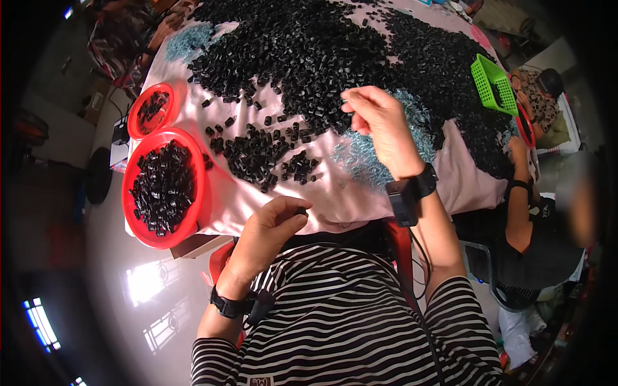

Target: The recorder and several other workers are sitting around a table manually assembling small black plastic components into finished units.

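Note:
My left hand (pixel 267 228) is near the table's front edge, fingers closed on a small black ring piece (pixel 300 210) pinched at the fingertips. My right hand (pixel 380 119) hovers over the table with thumb and fingers pinched together at the edge of a large heap of small black ring pieces (pixel 335 45); what it pinches is too small to tell. A smaller cluster of black pieces (pixel 257 154) lies between the hands. A patch of pale blue-clear small rings (pixel 364 157) lies under and beside my right hand. All sit on a pink-covered table (pixel 322 199).
A red bowl (pixel 196 209) full of black pieces stands at the front left, a second smaller red bowl (pixel 168 116) behind it. A green basket (pixel 492 83) sits at the right. Another person (pixel 534 212) sits at right; someone else's hands (pixel 164 29) are at far left.

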{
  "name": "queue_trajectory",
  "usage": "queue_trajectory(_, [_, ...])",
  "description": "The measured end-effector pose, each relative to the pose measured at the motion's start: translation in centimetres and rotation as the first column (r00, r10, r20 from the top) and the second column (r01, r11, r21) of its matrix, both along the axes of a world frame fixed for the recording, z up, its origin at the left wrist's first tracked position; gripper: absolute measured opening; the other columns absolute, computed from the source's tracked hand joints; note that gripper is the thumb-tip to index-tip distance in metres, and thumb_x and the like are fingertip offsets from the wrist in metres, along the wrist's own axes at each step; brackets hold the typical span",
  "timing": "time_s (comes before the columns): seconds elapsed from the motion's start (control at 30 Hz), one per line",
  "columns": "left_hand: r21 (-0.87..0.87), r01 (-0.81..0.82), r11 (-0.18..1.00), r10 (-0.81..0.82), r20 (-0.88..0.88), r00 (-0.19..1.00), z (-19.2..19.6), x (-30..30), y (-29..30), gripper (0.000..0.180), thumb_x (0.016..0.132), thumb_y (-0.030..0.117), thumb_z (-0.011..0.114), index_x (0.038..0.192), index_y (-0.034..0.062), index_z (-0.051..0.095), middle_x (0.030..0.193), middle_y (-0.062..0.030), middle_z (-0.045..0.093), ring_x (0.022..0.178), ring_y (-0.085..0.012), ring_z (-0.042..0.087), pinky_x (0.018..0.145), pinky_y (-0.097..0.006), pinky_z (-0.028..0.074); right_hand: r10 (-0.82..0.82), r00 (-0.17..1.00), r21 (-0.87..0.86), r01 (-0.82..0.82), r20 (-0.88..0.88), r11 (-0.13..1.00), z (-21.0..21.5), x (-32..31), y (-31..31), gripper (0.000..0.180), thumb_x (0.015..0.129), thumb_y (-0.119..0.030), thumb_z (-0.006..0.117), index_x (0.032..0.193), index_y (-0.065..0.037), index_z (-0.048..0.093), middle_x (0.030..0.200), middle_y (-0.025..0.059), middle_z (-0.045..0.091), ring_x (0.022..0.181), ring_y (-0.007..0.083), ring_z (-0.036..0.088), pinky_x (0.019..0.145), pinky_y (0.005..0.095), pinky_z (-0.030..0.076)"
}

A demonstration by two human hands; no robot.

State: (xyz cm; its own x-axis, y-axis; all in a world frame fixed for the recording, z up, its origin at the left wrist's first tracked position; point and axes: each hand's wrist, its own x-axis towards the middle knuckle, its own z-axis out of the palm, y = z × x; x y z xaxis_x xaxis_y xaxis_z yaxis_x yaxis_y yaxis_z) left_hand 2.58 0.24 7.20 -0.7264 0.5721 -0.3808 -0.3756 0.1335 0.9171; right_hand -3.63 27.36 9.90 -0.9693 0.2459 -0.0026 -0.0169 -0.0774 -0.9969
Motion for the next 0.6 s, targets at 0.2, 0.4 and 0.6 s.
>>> queue_trajectory(0.2, [0.159,-0.110,0.981,0.099,0.076,0.992,0.2,0.3,-0.8,0.027,0.099,0.012,0.069,0.124,0.0015,0.066,0.108,-0.0037,0.070,0.102,-0.0111,0.066,0.092,-0.027,0.051,0.174,0.985,0.013,-0.174,-0.009,0.985,0.5,-1.0,-6.8,0.016,0.101,-0.015,0.064,0.104,0.000,0.068,0.085,0.0034,0.067,0.062,0.0061,0.057,0.056,0.0201,0.047])
queue_trajectory(0.4, [0.249,-0.169,0.954,0.130,0.165,0.978,-0.1,1.0,-1.0,0.026,0.098,0.015,0.072,0.121,0.0034,0.067,0.108,-0.0029,0.070,0.101,-0.0111,0.065,0.090,-0.027,0.051,0.241,0.969,-0.002,-0.241,-0.046,0.970,-0.7,-1.1,-11.6,0.018,0.103,-0.017,0.062,0.103,0.000,0.066,0.083,0.0027,0.065,0.060,0.0068,0.057,0.053,0.0206,0.046])
queue_trajectory(0.6, [0.268,-0.158,0.950,0.114,0.173,0.978,-0.6,1.7,-1.0,0.025,0.097,0.013,0.072,0.120,0.0036,0.067,0.109,-0.0030,0.070,0.100,-0.0110,0.065,0.090,-0.026,0.051,0.193,0.971,-0.065,-0.204,-0.138,0.977,0.1,-5.3,-11.1,0.015,0.098,-0.014,0.064,0.100,0.001,0.065,0.085,0.0039,0.066,0.059,0.0081,0.058,0.052,0.0215,0.044])
